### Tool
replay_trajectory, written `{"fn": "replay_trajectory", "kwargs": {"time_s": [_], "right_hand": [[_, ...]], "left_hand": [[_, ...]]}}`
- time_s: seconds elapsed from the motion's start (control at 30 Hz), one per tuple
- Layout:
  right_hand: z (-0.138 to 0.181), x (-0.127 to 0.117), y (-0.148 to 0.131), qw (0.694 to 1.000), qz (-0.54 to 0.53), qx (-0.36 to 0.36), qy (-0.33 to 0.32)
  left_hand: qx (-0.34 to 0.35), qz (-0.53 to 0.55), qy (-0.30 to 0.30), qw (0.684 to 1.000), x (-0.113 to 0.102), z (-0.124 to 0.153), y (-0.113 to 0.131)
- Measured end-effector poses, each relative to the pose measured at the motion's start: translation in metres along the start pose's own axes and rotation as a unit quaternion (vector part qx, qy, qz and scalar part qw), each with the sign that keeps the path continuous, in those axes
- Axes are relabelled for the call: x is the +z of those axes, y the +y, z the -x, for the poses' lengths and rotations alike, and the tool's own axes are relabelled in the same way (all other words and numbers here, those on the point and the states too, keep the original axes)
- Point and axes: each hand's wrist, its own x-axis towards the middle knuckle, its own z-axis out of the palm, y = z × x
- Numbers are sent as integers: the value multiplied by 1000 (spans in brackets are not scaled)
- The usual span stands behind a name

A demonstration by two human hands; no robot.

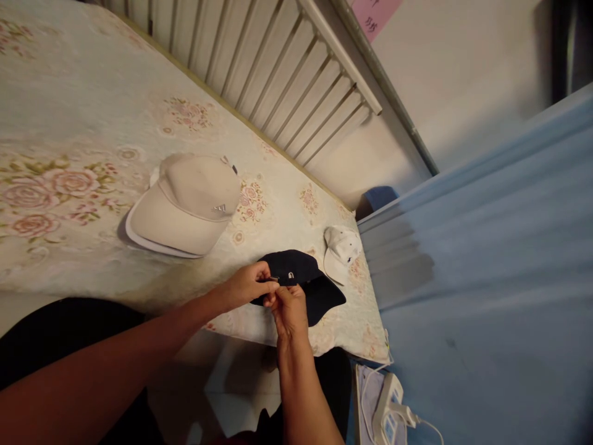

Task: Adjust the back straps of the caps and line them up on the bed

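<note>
A black cap lies at the bed's near edge, its brim pointing right and its back opening toward me. My left hand pinches the cap's back strap near a small metal buckle. Close beside it, my right hand has its fingers closed at the same strap, and the fingertips of both hands nearly meet. The exact grip of the right fingers is partly hidden. Farther left rests a beige cap with a small metal emblem. A white cap sits beyond the black one.
A floral bedsheet covers the bed under the caps. Along the far side runs a metal bed rail. A blue curtain hangs at the right. A white power strip with cables lies low at the right.
</note>
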Motion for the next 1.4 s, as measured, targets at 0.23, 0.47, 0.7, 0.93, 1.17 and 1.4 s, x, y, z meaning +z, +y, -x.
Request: {"fn": "replay_trajectory", "kwargs": {"time_s": [0.23, 0.47, 0.7, 0.93, 1.17, 1.4], "right_hand": [[0, 2, 5, 1000, 6, -16, 9], [0, 3, 5, 1000, 20, -14, 11], [0, 1, 2, 1000, 8, -9, 8], [-4, -12, -4, 1000, -26, 12, -3], [-4, -15, -5, 998, -36, 40, 8], [-4, -14, -3, 999, -26, 40, -3]], "left_hand": [[2, -2, 27, 1000, 1, -1, -6], [-10, -18, 40, 999, 1, -1, -6], [-4, -11, 16, 1000, -1, 1, -2], [-2, -57, 7, 998, -6, 2, 4], [0, -113, 45, 993, -10, -3, -8], [-4, -118, 53, 992, -8, -2, -4]]}}
